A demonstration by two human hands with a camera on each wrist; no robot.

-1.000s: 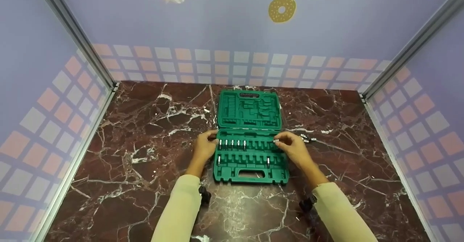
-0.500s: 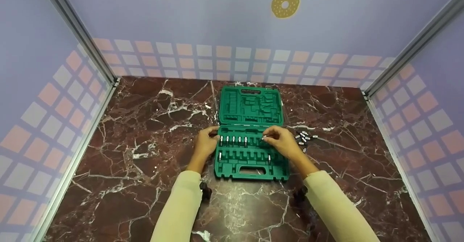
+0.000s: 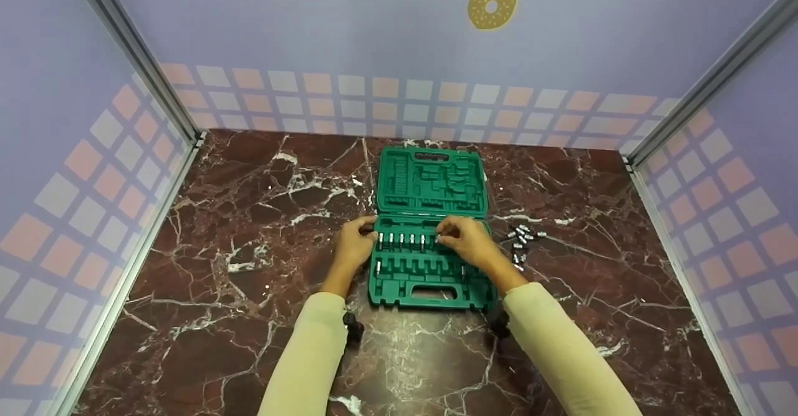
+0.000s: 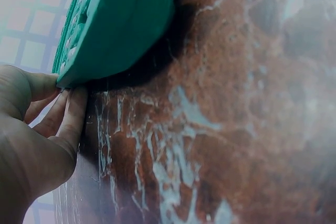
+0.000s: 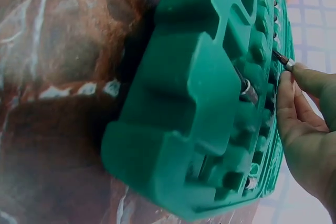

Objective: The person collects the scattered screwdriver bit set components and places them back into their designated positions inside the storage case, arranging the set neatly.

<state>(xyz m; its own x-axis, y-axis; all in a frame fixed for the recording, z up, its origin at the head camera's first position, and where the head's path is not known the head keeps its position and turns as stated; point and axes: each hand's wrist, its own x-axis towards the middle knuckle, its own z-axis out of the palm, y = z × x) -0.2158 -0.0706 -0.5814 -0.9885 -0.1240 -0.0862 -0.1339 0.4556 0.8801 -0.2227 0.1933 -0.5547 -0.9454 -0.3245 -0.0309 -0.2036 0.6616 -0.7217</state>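
An open green plastic tool case (image 3: pixel 433 182) lies on the marble-patterned table, its lid laid back. My left hand (image 3: pixel 353 246) holds the case's left edge, the thumb at the rim and the fingers by the side wall. Between thumb and fingers my right hand (image 3: pixel 471 241) pinches a bit socket (image 5: pixel 287 62) with a silver body and dark tip. The tip points at the upper row of slots; whether it touches a slot I cannot tell. Several bit sockets (image 3: pixel 401 240) stand in that row's left part. The lower row bears one bit socket (image 3: pixel 378 269) at left and another (image 3: pixel 463 271) at right.
Right of the case lies a loose pile of small metal bit sockets (image 3: pixel 522 234) on the table (image 3: pixel 249 316). Purple panels (image 3: pixel 374 29) with a checked border enclose the back and both sides.
My right hand has moved left along the upper row with the bit socket, from its right end to beside the standing sockets. My left hand stays at the case edge.
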